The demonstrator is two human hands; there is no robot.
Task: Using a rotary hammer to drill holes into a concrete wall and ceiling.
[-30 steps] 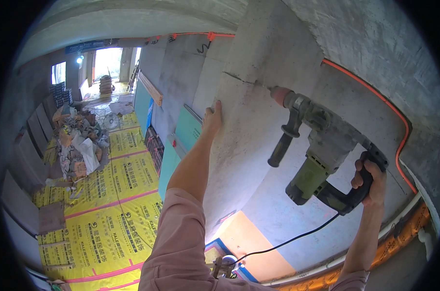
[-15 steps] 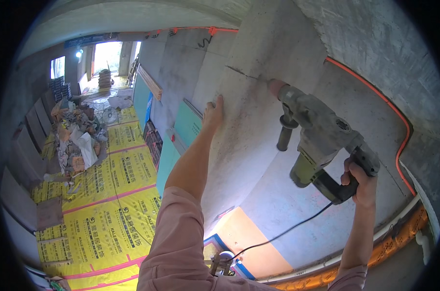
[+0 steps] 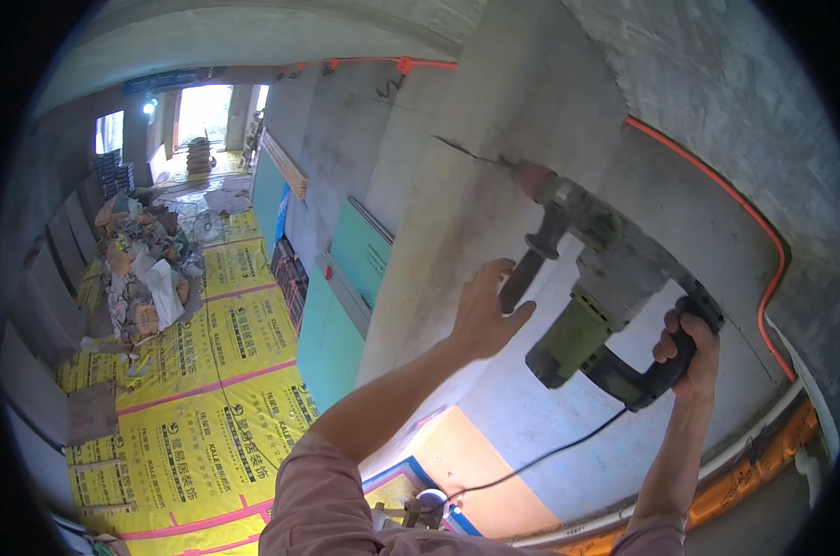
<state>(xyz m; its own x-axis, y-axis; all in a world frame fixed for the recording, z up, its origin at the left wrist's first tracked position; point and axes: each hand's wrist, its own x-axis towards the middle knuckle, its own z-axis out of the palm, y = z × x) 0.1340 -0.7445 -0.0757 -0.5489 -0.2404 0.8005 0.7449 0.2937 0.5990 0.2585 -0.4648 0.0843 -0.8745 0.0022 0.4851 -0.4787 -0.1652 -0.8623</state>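
At between three and four o'clock, the right hand (image 3: 701, 357) is wrapped firmly around the rear handle (image 3: 684, 366) of a rotary hammer (image 3: 614, 269). Near the centre, the left hand (image 3: 480, 315) is spread open by the side handle (image 3: 524, 276), thumb apart; whether skin meets handle I cannot tell. With one hand firm, the tool could twist or its bit (image 3: 507, 164) skid along the wall (image 3: 420, 259), probably from a snag or its forward weight. From the right grip the body runs toward ten o'clock, its side handle just off the left fingers toward one. At one o'clock the bit meets, or nearly meets, a dark slit (image 3: 454, 145). Farther off, green boards (image 3: 322, 320) lean at eight, and a rubble heap (image 3: 156, 269) lies at nine.
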